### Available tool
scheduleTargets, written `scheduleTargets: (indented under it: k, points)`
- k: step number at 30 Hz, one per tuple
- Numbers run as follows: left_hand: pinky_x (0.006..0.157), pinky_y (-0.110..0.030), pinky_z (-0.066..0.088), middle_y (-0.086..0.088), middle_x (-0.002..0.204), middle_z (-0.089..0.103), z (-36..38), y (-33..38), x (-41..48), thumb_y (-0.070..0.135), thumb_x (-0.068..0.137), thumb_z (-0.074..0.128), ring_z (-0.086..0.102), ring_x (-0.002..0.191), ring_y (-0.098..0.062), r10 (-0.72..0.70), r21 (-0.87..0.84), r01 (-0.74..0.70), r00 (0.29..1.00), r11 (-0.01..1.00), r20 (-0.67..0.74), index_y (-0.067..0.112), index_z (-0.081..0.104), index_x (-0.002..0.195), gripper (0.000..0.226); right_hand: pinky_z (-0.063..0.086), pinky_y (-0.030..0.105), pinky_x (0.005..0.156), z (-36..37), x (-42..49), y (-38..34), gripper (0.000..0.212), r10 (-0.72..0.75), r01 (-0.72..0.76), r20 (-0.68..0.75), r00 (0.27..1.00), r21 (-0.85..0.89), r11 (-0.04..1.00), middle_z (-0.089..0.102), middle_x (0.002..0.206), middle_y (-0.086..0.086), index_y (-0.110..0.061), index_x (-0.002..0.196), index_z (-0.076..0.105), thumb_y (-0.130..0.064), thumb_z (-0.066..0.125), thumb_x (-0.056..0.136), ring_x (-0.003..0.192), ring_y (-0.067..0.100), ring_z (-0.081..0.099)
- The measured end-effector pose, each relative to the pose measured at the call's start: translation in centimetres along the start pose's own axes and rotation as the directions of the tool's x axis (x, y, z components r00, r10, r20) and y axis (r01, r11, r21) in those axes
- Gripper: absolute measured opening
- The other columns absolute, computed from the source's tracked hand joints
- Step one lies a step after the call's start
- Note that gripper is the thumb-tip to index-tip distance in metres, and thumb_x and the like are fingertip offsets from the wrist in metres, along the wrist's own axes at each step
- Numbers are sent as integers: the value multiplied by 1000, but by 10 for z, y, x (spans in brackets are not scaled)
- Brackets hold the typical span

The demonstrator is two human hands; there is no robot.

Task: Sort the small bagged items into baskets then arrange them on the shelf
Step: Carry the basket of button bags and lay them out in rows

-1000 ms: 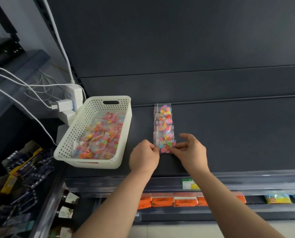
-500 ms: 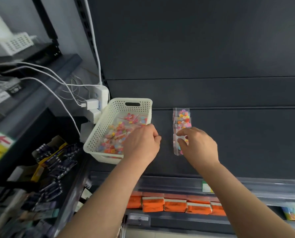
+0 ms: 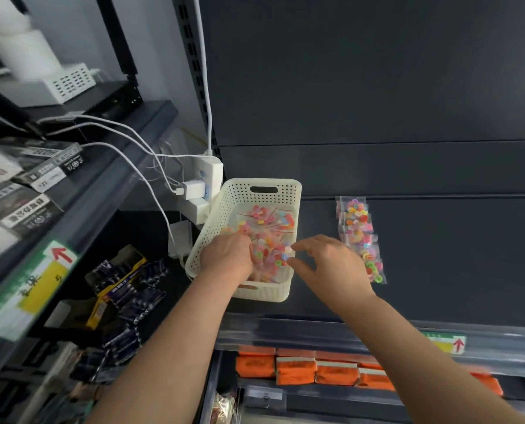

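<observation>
A white perforated basket (image 3: 256, 191) stands on the dark shelf (image 3: 438, 255), holding several clear small bags of colourful beads (image 3: 273, 221). My left hand (image 3: 227, 255) is inside the basket, fingers curled down into the bags; whether it grips one is hidden. My right hand (image 3: 331, 261) hovers over the basket's right rim, fingers spread and relaxed, thumb and forefinger near a bag. A row of bead bags (image 3: 360, 237) lies in an overlapping line on the shelf, to the right of the basket.
A white power strip with plugs and cables (image 3: 203, 182) sits just left of the basket. Orange packs (image 3: 316, 370) fill the shelf below. Dark boxed goods (image 3: 123, 289) and labelled boxes crowd the left unit. A price tag (image 3: 444, 344) marks the shelf's front edge.
Both hands left the row of bags on the shelf and moved left to the basket; the left hand now reaches inside it. The camera view swung left and closer.
</observation>
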State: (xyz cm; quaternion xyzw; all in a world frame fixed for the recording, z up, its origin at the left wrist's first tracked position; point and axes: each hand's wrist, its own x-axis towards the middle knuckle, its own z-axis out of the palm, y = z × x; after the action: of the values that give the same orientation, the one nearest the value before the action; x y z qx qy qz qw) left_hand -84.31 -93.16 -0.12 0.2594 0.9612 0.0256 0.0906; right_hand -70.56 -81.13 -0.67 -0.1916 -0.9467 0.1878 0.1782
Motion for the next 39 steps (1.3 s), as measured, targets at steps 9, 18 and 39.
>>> scheduleTargets:
  k: [9, 18, 39]
  points:
    - [66, -29, 46, 9, 88, 65, -23, 2, -14, 30, 99, 54, 60, 79, -12, 48, -460, -124, 983, 879, -175, 25, 60, 87, 14, 53, 25, 79, -5, -2, -1, 31, 105, -113, 49, 993, 181, 977, 65, 114, -9, -25, 122, 62, -35, 57, 93, 100, 8, 60]
    - [64, -24, 51, 7, 80, 72, -30, 59, -44, 17, 101, 51, 68, 77, -8, 195, -905, -81, 981, 419, 2, 17, 59, 84, 19, 49, 32, 87, -37, -10, 25, 19, 399, -481, 354, 846, 829, 284, 69, 101, -3, -24, 102, 64, -34, 48, 99, 97, 12, 64]
    - [56, -24, 39, 2, 89, 67, 60, 146, -50, 33, 99, 53, 61, 76, -13, 58, -413, -31, 997, 910, 53, 18, 65, 96, 19, 53, 24, 58, -27, -53, 114, 12, 623, -613, 80, 778, 314, 725, 64, 69, -20, -33, 77, 70, -39, 64, 87, 66, 2, 60]
